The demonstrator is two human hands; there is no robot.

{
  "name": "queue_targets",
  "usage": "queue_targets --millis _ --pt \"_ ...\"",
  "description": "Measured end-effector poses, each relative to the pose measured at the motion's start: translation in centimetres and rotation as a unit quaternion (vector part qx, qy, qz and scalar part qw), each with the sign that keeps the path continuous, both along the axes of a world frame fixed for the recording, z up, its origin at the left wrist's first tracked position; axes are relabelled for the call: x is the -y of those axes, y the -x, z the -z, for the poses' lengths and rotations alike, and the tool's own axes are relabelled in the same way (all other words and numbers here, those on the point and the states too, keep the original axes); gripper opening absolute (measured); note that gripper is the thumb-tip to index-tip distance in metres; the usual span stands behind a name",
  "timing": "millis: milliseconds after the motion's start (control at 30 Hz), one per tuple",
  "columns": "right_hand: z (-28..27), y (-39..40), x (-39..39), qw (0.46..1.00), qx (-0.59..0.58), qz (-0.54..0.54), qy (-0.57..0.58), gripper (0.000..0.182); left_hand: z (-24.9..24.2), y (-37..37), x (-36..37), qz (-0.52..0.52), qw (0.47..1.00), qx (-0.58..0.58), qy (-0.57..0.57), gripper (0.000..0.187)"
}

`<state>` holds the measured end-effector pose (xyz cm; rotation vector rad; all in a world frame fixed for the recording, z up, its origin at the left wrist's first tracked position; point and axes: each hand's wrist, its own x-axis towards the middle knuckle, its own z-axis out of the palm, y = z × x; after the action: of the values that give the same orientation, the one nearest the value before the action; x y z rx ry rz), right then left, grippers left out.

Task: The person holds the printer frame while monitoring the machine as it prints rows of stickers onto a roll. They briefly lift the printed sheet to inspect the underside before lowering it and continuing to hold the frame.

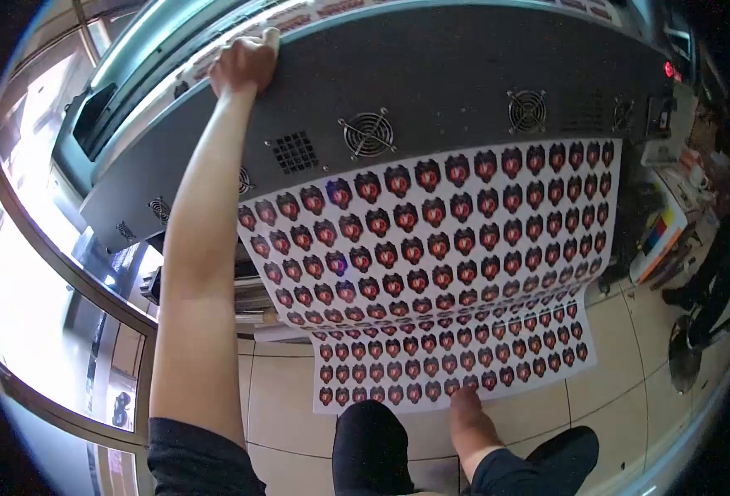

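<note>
A wide printed sheet [439, 273] covered with rows of dark shield-shaped stickers with red centres hangs down from a large grey printer [464, 74] to the tiled floor. My left hand [245, 62] reaches far up and rests on the printer's top edge, fingers curled over it. Low in the view, my right hand [468, 413] pinches the bottom edge of the sheet near its middle. My dark-clothed knees show below the sheet.
The printer front has several round fans [367, 132] and a vent grille [295, 151]. Glass window panels [59, 289] stand at the left. At the right are a cluttered shelf with coloured items [663, 231] and a floor fan [686, 351]. Beige floor tiles [621, 364] lie below.
</note>
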<state>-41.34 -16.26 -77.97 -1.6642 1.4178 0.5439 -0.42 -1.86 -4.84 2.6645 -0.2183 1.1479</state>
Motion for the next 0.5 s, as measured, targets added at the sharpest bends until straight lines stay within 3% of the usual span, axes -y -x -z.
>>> queue_targets --millis 67,100,133,267,333,400,500 --pt "1.4 -0.6 -0.5 0.979 0.008 0.205 0.018 0.052 0.0 0.6 0.3 0.006 1.0 -0.001 0.005 0.061" --pt "2.1 -0.9 -1.5 0.843 0.043 0.535 0.038 0.046 -0.1 0.8 0.4 0.004 1.0 -0.003 0.006 0.06" --pt "2.8 -0.4 -2.0 0.82 0.078 0.563 0.058 0.046 -0.3 0.8 0.3 0.002 1.0 -0.015 0.005 0.061" --pt "10.6 3.0 -2.4 0.843 0.251 0.473 0.05 0.043 0.1 0.5 -0.1 0.007 1.0 0.017 0.003 0.065" --pt "19.3 5.5 -2.7 0.819 0.361 0.443 0.05 0.043 0.5 0.4 -0.2 0.003 0.999 0.037 0.002 0.066" --pt "14.9 5.6 -3.2 0.843 0.313 0.438 0.01 0.041 0.5 1.9 -0.3 0.008 0.998 0.053 0.01 0.065" --pt "13.4 6.8 -3.6 0.862 0.283 0.42 -0.039 0.038 0.5 2.9 -0.7 0.026 0.997 0.071 0.017 0.062"
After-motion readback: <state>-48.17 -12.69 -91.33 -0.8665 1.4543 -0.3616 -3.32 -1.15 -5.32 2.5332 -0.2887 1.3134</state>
